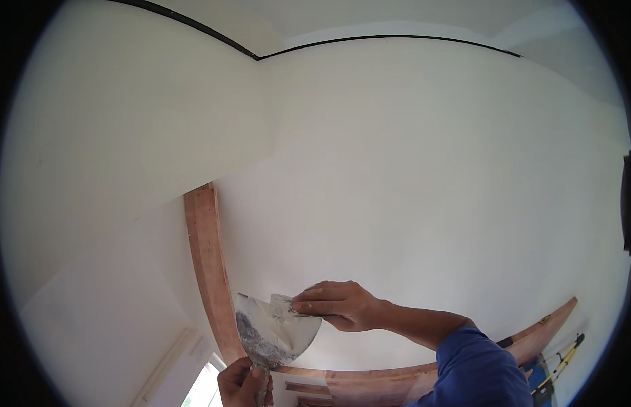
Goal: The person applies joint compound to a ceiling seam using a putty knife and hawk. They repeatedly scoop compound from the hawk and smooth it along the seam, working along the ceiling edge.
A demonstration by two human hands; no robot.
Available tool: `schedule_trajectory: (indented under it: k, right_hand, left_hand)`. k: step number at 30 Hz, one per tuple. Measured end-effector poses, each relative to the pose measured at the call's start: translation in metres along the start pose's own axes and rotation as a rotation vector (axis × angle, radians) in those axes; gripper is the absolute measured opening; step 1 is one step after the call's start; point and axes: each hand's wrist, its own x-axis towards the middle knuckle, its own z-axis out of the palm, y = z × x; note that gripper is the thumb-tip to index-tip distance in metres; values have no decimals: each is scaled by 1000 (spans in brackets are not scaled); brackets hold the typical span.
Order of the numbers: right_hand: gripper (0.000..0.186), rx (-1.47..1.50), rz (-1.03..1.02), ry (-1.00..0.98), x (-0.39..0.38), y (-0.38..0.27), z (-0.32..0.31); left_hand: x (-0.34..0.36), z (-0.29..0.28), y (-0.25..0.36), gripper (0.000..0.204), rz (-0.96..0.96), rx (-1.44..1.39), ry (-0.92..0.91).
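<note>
My left hand (241,383) is closed around the handle of a wide putty knife (268,339), its blade held upright and coated with grey and white paste. Over that blade, my right hand (342,305) is closed on a smaller scraper (283,306), fingers pinched on its paste-covered face. The scraper lies against the white paste (274,325) on the wide blade; exactly where its edge ends is hard to make out. My right forearm comes in from the lower right in a blue sleeve.
White walls (424,169) surround me, with black strips (390,36) along the top. A vertical wooden board (207,258) stands behind my hands; long boards (369,385) run along the bottom. Yellow-and-black tools (565,359) sit at lower right, and a bright window (200,386) shows at lower left.
</note>
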Motion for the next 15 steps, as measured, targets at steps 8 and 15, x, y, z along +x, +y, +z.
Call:
schedule_trajectory:
  k: [8,15]
  right_hand:
    - [29,695,1162,89,-86,19,-10]
    - [22,1600,1554,544,-123,-2,54]
  left_hand:
    - [-15,33,-78,40,40,448,415]
    - [3,50,-131,25,501,978,316]
